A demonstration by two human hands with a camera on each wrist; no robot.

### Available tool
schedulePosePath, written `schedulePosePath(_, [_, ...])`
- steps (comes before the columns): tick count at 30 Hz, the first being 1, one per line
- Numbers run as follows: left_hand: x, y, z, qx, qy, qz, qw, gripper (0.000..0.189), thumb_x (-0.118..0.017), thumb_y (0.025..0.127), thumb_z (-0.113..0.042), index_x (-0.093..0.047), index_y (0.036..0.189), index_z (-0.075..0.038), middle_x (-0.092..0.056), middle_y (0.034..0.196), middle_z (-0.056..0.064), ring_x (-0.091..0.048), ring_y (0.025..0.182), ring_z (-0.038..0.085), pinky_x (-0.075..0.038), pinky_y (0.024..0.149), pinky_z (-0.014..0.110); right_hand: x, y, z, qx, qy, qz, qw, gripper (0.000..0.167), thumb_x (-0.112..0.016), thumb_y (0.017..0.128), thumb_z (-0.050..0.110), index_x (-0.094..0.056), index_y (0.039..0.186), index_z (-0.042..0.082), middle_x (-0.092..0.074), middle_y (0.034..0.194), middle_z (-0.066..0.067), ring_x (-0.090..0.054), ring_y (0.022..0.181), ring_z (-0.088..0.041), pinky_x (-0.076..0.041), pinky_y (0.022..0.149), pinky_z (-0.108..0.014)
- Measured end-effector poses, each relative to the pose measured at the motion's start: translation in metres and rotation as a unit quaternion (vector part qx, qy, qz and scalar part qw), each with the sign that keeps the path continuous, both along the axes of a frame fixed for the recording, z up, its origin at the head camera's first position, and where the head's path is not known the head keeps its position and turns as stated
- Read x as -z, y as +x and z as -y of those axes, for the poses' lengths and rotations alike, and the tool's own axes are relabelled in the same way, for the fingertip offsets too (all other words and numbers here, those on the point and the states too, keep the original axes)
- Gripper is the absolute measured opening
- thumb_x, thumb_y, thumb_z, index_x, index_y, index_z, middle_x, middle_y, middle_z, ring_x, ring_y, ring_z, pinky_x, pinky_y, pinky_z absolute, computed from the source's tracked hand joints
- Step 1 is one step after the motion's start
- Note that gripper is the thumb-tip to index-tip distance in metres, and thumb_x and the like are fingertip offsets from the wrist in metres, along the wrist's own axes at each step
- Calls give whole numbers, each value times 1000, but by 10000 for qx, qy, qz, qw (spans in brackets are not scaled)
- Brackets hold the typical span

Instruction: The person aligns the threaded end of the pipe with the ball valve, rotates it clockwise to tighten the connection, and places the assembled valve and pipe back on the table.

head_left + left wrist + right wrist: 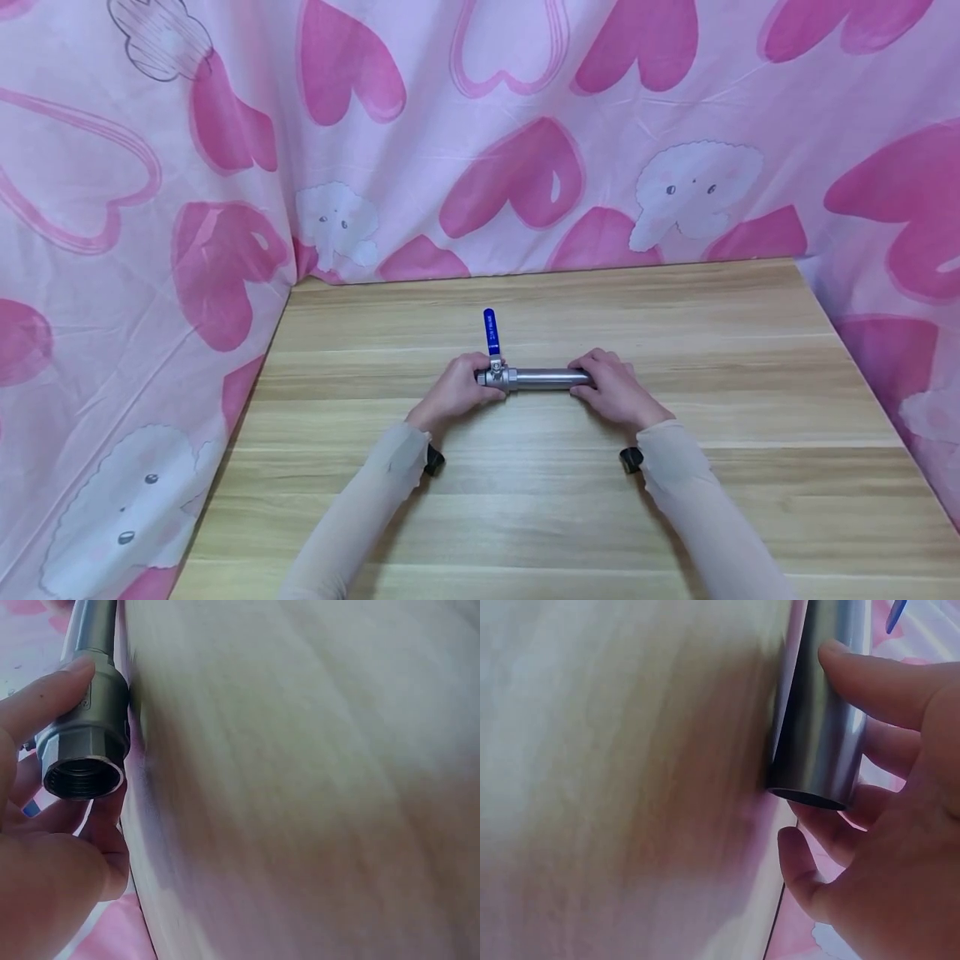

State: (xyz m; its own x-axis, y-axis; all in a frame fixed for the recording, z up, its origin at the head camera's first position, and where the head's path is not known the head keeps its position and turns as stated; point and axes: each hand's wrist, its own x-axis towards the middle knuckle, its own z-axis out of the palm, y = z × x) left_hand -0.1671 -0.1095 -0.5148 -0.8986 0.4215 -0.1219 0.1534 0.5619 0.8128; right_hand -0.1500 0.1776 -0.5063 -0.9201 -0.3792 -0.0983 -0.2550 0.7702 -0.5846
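A metal ball valve (pixel 497 378) with a blue lever handle (pixel 491 332) joins a steel pipe (pixel 551 379) at its right end. The lever points away toward the back of the table. My left hand (pixel 459 387) grips the valve body, thumb on the near side and fingers on the far side. In the left wrist view the valve's open threaded end (pixel 84 778) faces the camera. My right hand (pixel 617 390) holds the pipe near its free end, thumb and fingers on opposite sides. The pipe's hollow end (pixel 810 798) shows in the right wrist view.
A wood-grain table (pixel 540 517) lies under both hands. Pink curtain cloth (pixel 420 192) with hearts and white cartoon figures hangs behind it and along both sides. Dark wrist cameras (pixel 632 459) sit by both light sleeves.
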Motion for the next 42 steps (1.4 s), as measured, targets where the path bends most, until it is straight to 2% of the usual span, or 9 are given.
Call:
schedulePosePath(9, [-2,-3,-2,-170,-1,-33,9998,33,-83,73,-16,-70,102,-9,-63,107,5,-57,95,18,-48,90,34,0,-5,0,89,50,-75,9999,38,-65,92,23,-60,126,7,-56,122,-13,-42,112,-31,-32,92,-49])
schedulePosePath(16, [-1,-5,1,-254,-246,57,9994,50,-81,77,-25,-65,122,-9,-60,114,4,-56,100,18,-48,92,35,2,-6,1,212,-57,-131,9997,40,-65,92,22,-60,127,6,-53,124,-16,-42,111,-32,-31,92,-49])
schedulePosePath(21, [-2,-5,3,-317,-295,203,9989,54,-79,80,-26,-61,128,-10,-60,114,3,-56,100,17,-48,92,35,4,-8,2,275,-83,-181,9994,39,-65,92,23,-61,127,7,-53,124,-16,-42,111,-33,-30,90,-48])
schedulePosePath(30, [-1,-7,4,-229,-183,127,9995,50,-78,81,-25,-62,125,-8,-60,113,6,-56,97,18,-48,90,35,3,-8,2,382,-39,-220,9990,38,-65,92,24,-61,127,7,-55,123,-14,-44,111,-32,-32,88,-48])
schedulePosePath(38, [-2,-7,3,-138,-257,177,9994,51,-76,83,-25,-61,128,-8,-60,113,6,-56,97,17,-49,90,33,3,-6,2,489,-60,-8,9988,39,-63,94,26,-60,127,8,-55,122,-13,-43,110,-30,-30,88,-45])
schedulePosePath(42, [-4,-7,3,-156,-227,186,9994,52,-75,84,-26,-59,130,-9,-60,112,5,-56,96,17,-48,89,33,2,-6,1,470,-110,-107,9988,39,-63,93,26,-60,127,7,-55,121,-14,-43,109,-31,-31,87,-45])
